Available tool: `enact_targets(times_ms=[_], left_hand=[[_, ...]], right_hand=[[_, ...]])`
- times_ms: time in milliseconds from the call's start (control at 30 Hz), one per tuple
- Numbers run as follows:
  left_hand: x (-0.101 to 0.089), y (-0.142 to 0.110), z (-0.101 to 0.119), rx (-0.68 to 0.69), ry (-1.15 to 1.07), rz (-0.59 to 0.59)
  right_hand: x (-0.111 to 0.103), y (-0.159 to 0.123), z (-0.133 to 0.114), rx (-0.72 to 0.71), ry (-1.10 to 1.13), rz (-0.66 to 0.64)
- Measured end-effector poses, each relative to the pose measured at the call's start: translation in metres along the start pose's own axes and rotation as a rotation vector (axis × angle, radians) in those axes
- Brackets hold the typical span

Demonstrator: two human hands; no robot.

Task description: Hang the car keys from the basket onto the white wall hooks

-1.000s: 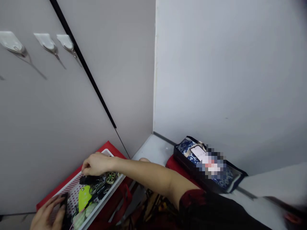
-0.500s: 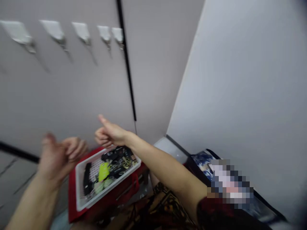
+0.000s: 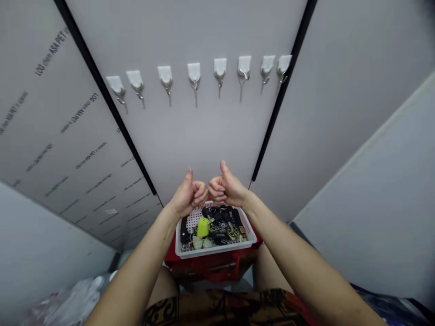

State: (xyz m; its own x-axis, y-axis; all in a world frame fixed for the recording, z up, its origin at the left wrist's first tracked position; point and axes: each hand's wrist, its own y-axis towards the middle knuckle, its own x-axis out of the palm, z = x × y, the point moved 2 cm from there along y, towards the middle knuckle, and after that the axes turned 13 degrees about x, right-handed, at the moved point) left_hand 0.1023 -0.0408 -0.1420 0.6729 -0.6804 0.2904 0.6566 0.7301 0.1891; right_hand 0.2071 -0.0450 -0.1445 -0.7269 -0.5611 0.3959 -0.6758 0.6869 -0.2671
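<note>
My left hand (image 3: 189, 195) is curled into a fist with its thumb pointing up, nothing visible inside it. Close beside it, my right hand (image 3: 228, 186) makes the same thumb-up fist, its knuckles nearly touching the left ones. Both hang above the far edge of a white plastic basket (image 3: 217, 252). Inside the basket lie a yellow-green tag (image 3: 203, 227), a round gold-coloured piece (image 3: 233, 232), pale green round pieces (image 3: 201, 243), a black strap (image 3: 184, 231) and a jumble of dark keychain-like items (image 3: 220, 217).
The basket rests on a red bag (image 3: 212, 267) between my knees. Several white adhesive hooks (image 3: 194, 74) line the grey panel (image 3: 210, 131) ahead, with black strips (image 3: 282, 95) along its sides. Clear plastic bags (image 3: 73, 301) lie at lower left, a dark blue bag (image 3: 390, 303) at lower right.
My view has swung left, bringing the hook row and basket to the middle. My two fists have come closer together, thumbs still up.
</note>
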Motion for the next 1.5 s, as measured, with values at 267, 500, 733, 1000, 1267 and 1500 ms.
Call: enact_targets(times_ms=[267,500,733,1000,1267,1500], left_hand=[[-0.015,-0.008,-0.011,-0.048,0.095,0.068],[-0.046,-0.040,-0.068,-0.109,1.156,0.237],[-0.034,-0.061,-0.084,-0.183,1.465,-0.083],[-0.043,-0.077,-0.071,-0.144,1.822,-0.253],[-0.047,-0.065,-0.057,0.060,1.946,-0.442],[-0.046,-0.059,-0.016,0.219,1.955,-0.301]], right_hand=[[0.001,0.010,0.014,0.005,-0.110,0.086],[-0.023,0.022,0.069,-0.064,-0.959,0.789],[-0.019,0.008,0.104,-0.124,-1.467,0.724],[0.002,0.017,0.100,-0.133,-1.588,0.463],[0.005,0.015,0.096,-0.079,-1.710,0.516],[0.006,0.014,0.085,-0.269,-1.310,0.585]])
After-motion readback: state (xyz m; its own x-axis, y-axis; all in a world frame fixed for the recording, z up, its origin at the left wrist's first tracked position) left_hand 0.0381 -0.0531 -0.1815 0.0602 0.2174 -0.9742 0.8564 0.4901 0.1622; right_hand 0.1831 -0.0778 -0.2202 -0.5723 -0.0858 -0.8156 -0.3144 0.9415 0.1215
